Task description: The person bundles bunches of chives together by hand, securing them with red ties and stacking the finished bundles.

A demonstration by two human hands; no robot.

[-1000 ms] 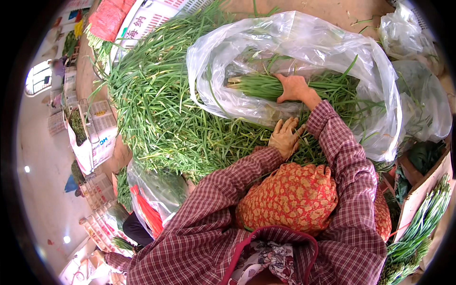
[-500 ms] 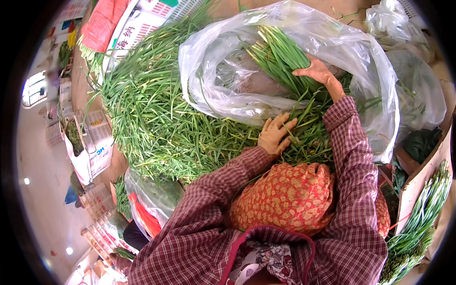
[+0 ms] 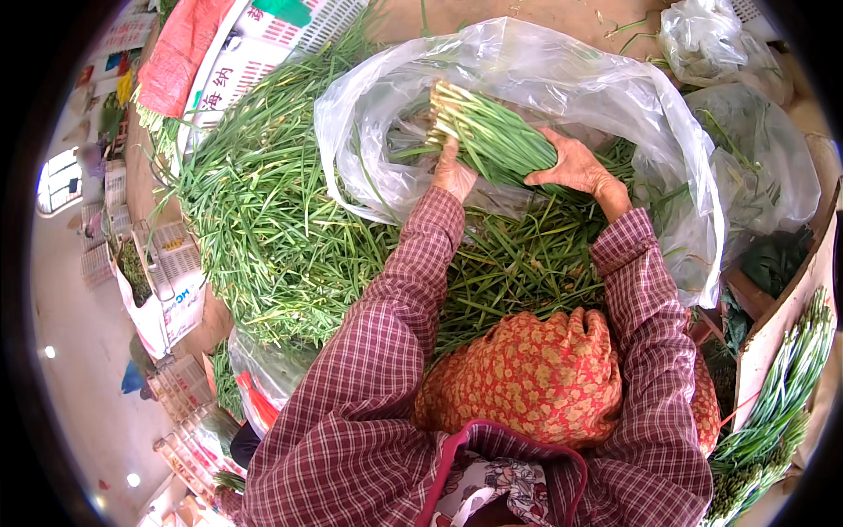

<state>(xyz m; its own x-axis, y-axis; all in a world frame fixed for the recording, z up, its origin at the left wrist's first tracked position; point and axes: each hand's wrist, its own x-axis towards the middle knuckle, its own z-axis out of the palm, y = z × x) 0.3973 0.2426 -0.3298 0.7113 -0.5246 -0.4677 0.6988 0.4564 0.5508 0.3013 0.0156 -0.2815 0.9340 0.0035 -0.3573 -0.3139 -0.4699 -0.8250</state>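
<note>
A thick bunch of garlic chives [image 3: 500,133], pale at its cut ends and green along the leaves, is held aslant over an opened clear plastic bag [image 3: 650,83]. My right hand [image 3: 580,171] grips its leafy part from the right, thumb over the top. Close to the pale ends, my left hand [image 3: 455,171] holds the bunch from below; most of its fingers are hidden behind the stems. Beneath and to the left of the bag spreads a big heap of loose chives [image 3: 272,220].
A red-and-yellow flowered cloth [image 3: 527,378] covers my lap. Tied green stems [image 3: 773,404] lie at the right beside a cardboard edge [image 3: 786,290]. White crates [image 3: 237,75] and a red sack [image 3: 184,53] stand at the upper left. Another crumpled clear bag [image 3: 711,39] lies upper right.
My left hand has left the loose leaves near my lap and moved up and left to the bunch's pale ends. The bunch has shifted left and slightly down, still in my right hand.
</note>
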